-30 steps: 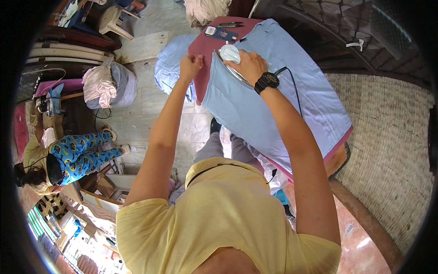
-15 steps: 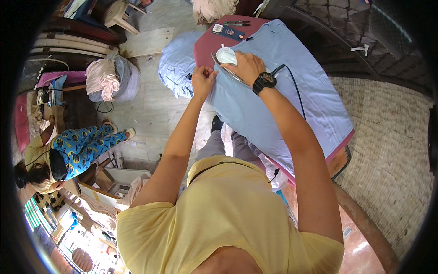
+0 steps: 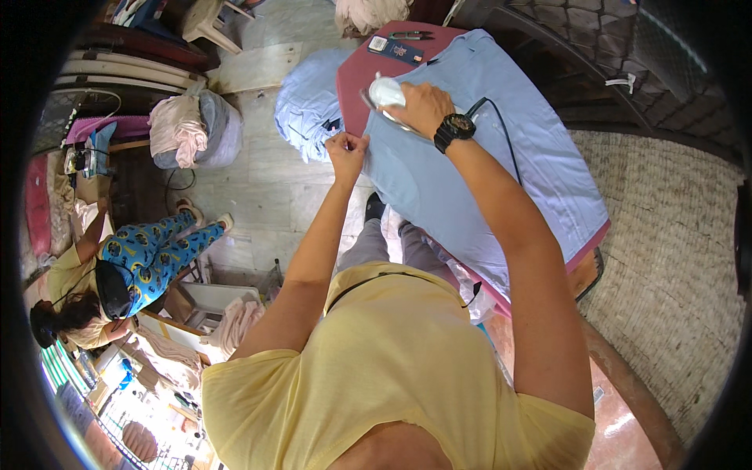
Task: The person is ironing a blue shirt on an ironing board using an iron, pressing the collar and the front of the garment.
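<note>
A light blue shirt [image 3: 501, 168] lies spread over a maroon ironing board [image 3: 360, 77]. My right hand [image 3: 427, 111] is closed around the handle of a white iron [image 3: 385, 92], which is over the shirt's far left edge. A dark cord runs from the iron past my wrist, where a black watch sits. My left hand [image 3: 347, 152] pinches the shirt's left edge, a little nearer to me than the iron. Whether the iron's soleplate touches the cloth cannot be seen fully.
On the board's far end lie a dark blue tag [image 3: 395, 51] and small thread snips [image 3: 411, 35]. More light blue cloth [image 3: 309, 98] is heaped left of the board. A full bundle [image 3: 200, 133] stands farther left. A co-worker [image 3: 117, 270] is at the left; a metal gate [image 3: 564, 63] stands far right.
My left hand has slid slightly nearer along the shirt's edge. The iron has turned a little in my right hand and stays near the same spot. The co-worker has shifted slightly.
</note>
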Motion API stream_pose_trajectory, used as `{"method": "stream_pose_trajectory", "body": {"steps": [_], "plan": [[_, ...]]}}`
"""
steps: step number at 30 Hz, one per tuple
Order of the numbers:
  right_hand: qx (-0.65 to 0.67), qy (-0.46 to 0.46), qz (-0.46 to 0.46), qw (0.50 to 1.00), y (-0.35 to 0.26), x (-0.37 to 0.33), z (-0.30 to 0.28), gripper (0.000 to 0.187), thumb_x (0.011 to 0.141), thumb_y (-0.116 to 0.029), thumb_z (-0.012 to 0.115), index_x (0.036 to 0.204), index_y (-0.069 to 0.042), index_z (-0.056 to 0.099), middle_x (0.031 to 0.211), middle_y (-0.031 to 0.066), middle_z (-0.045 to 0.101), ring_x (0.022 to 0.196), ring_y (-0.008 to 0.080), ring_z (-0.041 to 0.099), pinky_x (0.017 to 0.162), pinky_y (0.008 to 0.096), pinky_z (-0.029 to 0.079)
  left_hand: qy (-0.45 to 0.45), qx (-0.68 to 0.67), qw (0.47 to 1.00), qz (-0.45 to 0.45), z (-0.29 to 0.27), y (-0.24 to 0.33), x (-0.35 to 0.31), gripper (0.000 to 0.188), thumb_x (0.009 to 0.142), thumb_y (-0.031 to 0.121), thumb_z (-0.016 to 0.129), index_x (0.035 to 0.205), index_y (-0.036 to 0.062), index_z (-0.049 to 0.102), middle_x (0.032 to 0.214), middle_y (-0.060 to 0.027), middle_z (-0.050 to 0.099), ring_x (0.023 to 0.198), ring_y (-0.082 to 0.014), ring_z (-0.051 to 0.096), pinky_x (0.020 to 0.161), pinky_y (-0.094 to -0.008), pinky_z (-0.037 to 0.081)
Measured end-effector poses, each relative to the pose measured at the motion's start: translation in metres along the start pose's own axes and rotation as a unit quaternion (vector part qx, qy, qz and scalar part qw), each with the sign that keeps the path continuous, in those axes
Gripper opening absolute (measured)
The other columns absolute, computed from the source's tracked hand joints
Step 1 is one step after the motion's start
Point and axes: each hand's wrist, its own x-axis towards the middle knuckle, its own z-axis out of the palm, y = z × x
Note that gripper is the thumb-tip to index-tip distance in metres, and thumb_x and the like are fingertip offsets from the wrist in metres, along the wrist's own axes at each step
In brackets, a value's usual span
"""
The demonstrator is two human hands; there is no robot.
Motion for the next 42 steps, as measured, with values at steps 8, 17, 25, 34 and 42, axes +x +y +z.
{"method": "stream_pose_trajectory", "body": {"steps": [8, 17, 25, 34, 42], "plan": [[-0.001, -0.005, 0.004, 1.0, -0.015, -0.003, 0.006, 0.058, 0.077, -0.059, 0.07, 0.095, -0.004, 0.071, 0.086, 0.0229, 0.069, 0.083, 0.0389, 0.069, 0.073, 0.0492, 0.054, -0.065, -0.068, 0.982, -0.161, -0.006, 0.011, 0.004, 0.03, 0.075, 0.019, 0.083, 0.068, 0.0008, 0.06, 0.071, -0.0066, 0.059, 0.058, -0.0116, 0.052, 0.056, -0.028, 0.046], [0.031, -0.01, 0.033, 0.999, -0.034, -0.008, 0.013, 0.054, 0.076, -0.055, 0.073, 0.095, -0.005, 0.07, 0.092, 0.0216, 0.07, 0.086, 0.0394, 0.069, 0.075, 0.0486, 0.055, -0.085, -0.116, 0.977, -0.157, -0.013, 0.013, 0.007, 0.028, 0.08, 0.018, 0.081, 0.067, 0.0036, 0.06, 0.062, 0.003, 0.056, 0.055, -0.004, 0.045, 0.051, -0.0223, 0.037], [0.024, -0.019, 0.088, 0.996, 0.011, -0.14, -0.002, 0.05, 0.078, -0.051, 0.073, 0.097, -0.005, 0.068, 0.085, 0.0192, 0.071, 0.078, 0.0373, 0.069, 0.068, 0.0474, 0.055, -0.093, -0.109, 0.975, -0.171, -0.017, 0.025, 0.011, 0.028, 0.077, 0.019, 0.084, 0.069, 0.0031, 0.062, 0.063, 0.0022, 0.058, 0.054, -0.004, 0.045, 0.049, -0.0214, 0.036], [0.078, 0.063, 0.146, 0.984, -0.032, -0.049, 0.013, 0.054, 0.082, -0.052, 0.069, 0.093, 0.001, 0.063, 0.082, 0.0253, 0.068, 0.081, 0.0424, 0.068, 0.068, 0.0514, 0.054, -0.086, -0.126, 0.976, -0.156, -0.01, 0.013, 0.011, 0.029, 0.078, 0.02, 0.083, 0.068, 0.0034, 0.062, 0.063, 0.0015, 0.058, 0.053, -0.0033, 0.045, 0.048, -0.0211, 0.035], [0.11, 0.082, 0.2, 0.97, -0.039, -0.054, 0.016, 0.058, 0.085, -0.054, 0.065, 0.092, 0.004, 0.061, 0.081, 0.0289, 0.067, 0.078, 0.0459, 0.067, 0.064, 0.0524, 0.053, -0.114, -0.083, 0.973, -0.182, -0.014, 0.001, 0.016, 0.03, 0.073, 0.02, 0.085, 0.067, -0.0006, 0.064, 0.067, -0.0068, 0.064, 0.059, -0.0111, 0.057, 0.056, -0.0268, 0.048]]}}
